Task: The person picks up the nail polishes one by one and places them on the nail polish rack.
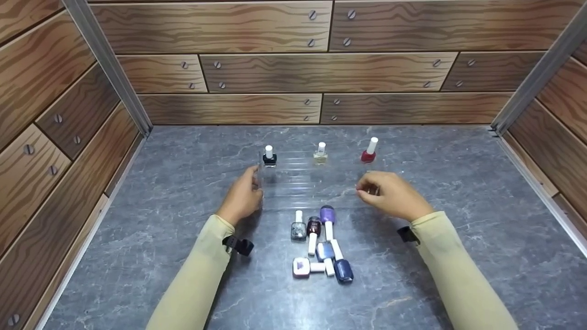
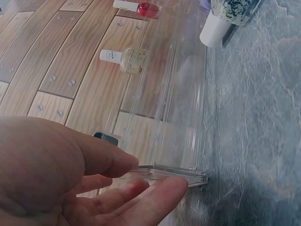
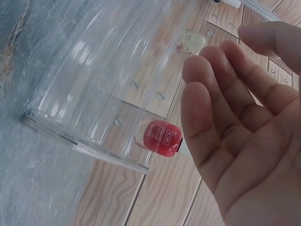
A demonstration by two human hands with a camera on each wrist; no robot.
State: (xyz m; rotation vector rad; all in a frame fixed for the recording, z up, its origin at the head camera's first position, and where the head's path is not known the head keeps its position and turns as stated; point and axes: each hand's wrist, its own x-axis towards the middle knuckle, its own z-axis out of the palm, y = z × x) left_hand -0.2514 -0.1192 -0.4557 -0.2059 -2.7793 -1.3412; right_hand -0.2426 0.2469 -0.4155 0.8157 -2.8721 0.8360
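Observation:
A clear plastic stepped rack [image 1: 289, 189] stands on the table. My left hand [image 1: 242, 195] pinches its left end panel, thumb and fingers at the edge in the left wrist view. My right hand [image 1: 390, 192] is near the rack's right end, fingers loosely curved and holding nothing. On the rack's back step stand a black nail polish bottle [image 1: 269, 158], a pale clear one with flecks [image 1: 321, 156] and a red one [image 3: 162, 138], all with white caps. The red bottle leans slightly in the head view.
In front of the rack lie several nail polish bottles: glitter [image 1: 298, 231], dark red [image 1: 314, 226], purple [image 1: 327, 214], blue [image 1: 325, 250], navy [image 1: 343, 270], and a pale-topped one [image 1: 301, 266]. Wood-patterned walls [image 1: 275, 73] enclose the grey marbled table [image 1: 183, 151].

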